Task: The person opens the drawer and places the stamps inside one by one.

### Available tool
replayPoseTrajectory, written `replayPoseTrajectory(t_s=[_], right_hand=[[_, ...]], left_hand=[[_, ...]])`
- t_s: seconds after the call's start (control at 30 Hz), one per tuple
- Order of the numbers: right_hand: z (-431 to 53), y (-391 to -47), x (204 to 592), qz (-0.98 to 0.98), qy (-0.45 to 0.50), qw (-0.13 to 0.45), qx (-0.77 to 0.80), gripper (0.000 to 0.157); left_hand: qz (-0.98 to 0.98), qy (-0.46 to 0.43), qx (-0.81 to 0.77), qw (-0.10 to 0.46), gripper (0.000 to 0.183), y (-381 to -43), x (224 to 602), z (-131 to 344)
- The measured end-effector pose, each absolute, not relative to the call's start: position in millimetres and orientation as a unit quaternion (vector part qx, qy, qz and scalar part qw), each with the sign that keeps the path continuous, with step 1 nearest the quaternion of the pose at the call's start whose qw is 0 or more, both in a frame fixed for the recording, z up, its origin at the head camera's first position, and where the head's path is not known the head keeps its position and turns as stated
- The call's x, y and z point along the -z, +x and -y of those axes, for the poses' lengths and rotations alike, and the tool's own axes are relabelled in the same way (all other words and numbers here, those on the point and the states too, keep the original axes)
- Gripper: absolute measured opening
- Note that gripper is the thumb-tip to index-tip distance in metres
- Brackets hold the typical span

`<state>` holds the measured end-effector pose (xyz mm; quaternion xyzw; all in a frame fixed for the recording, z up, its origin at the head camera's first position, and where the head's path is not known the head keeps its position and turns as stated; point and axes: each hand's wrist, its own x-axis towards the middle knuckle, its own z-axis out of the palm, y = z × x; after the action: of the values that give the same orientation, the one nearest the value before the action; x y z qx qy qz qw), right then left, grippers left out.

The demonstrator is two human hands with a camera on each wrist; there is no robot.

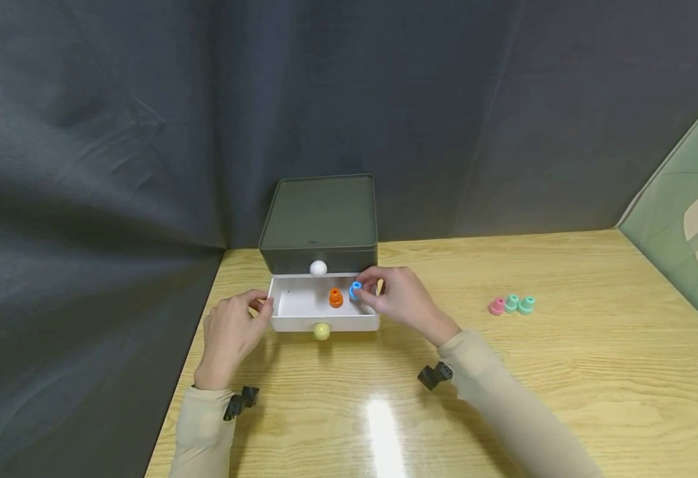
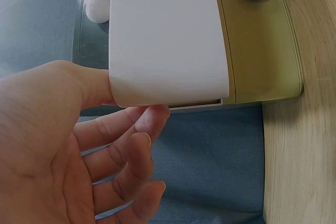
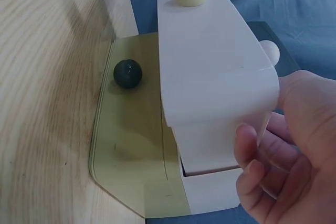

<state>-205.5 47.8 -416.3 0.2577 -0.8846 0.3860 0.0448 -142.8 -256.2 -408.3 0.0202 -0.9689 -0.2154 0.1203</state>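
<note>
The white drawer (image 1: pixel 291 324) with a yellow-green knob (image 1: pixel 321 331) is pulled out from a dark-topped cabinet (image 1: pixel 325 212). My left hand (image 1: pixel 232 335) pinches the drawer's left front corner, thumb at the wall and fingertips at its lower edge in the left wrist view. Inside the drawer, toward the right, my right hand (image 1: pixel 405 299) pinches a small blue stepped piece (image 1: pixel 355 289) between thumb and forefinger. An orange piece (image 1: pixel 336 298) of like shape stands just left of it. The right wrist view hides both pieces behind the drawer's wall.
Above the drawer is a white knob (image 1: pixel 318 268); below it sits a yellow-green drawer (image 3: pixel 139 124) with a dark knob (image 3: pixel 127 74). On the wooden table (image 1: pixel 564 372) to the right stand a pink piece (image 1: pixel 496 306) and two mint pieces (image 1: pixel 526 305). Dark cloth (image 1: pixel 384 119) hangs behind.
</note>
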Motion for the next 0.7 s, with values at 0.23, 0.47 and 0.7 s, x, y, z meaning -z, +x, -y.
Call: replayPoseTrajectory(t_s=[0.23, 0.47, 0.7], right_hand=[[-45.5, -204.0, 414.7, 0.896, 0.251, 0.025, -0.367, 0.017], [-41.6, -203.1, 411.3, 0.905, 0.242, 0.012, -0.349, 0.019], [-39.7, -204.2, 410.7, 0.912, 0.234, -0.009, -0.338, 0.019]], left_hand=[[0.969, 0.019, 0.213, 0.121, 0.029, -142.0, 408.3, 256.3], [0.968, 0.012, 0.213, 0.130, 0.029, -140.5, 408.8, 256.9], [0.968, 0.014, 0.216, 0.129, 0.028, -140.8, 408.8, 254.9]])
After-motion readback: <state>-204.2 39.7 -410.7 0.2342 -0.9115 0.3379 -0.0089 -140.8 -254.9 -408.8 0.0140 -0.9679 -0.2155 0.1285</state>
